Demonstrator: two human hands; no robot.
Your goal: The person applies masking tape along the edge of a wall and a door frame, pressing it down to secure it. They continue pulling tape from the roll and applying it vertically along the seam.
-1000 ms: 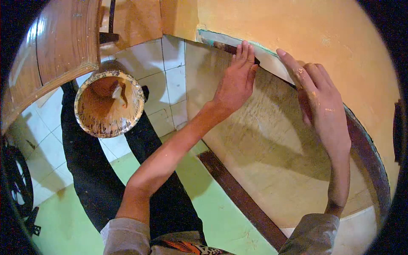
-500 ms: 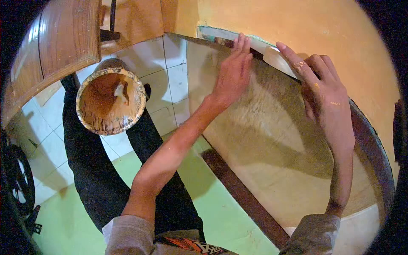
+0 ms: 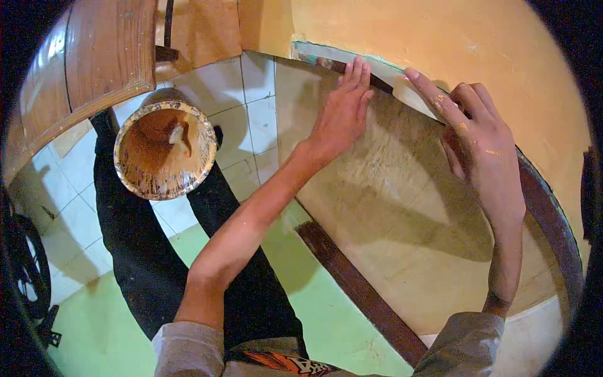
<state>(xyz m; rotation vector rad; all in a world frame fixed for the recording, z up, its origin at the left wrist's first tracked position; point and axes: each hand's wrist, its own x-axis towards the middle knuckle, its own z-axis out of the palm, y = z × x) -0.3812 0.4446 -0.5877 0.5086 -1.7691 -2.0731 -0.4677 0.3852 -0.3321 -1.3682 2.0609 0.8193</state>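
Observation:
My right hand (image 3: pixel 480 141) is closed around what looks like a putty knife, its handle hidden in the palm and the index finger stretched along the blade. The pale flat blade (image 3: pixel 416 99) lies against the lower edge of the orange wall (image 3: pixel 389 28). To its left, my left hand (image 3: pixel 342 113) is open, with fingertips touching the pale strip (image 3: pixel 320 51) and the dark brown border below it. Small orange smears mark the right hand's knuckles.
A paint-stained bucket (image 3: pixel 204 125) with orange-brown residue stands between the dark trouser legs (image 3: pixel 141 276). Wooden furniture (image 3: pixel 107 50) is at upper left, a black object (image 3: pixel 28 270) at far left. A tan panel (image 3: pixel 402 251) and brown strip (image 3: pixel 358 289) adjoin the green floor (image 3: pixel 320 333).
My left fingertips have shifted slightly down along the wall edge. The right index finger and the blade have moved a little left and down. The bucket has stayed put.

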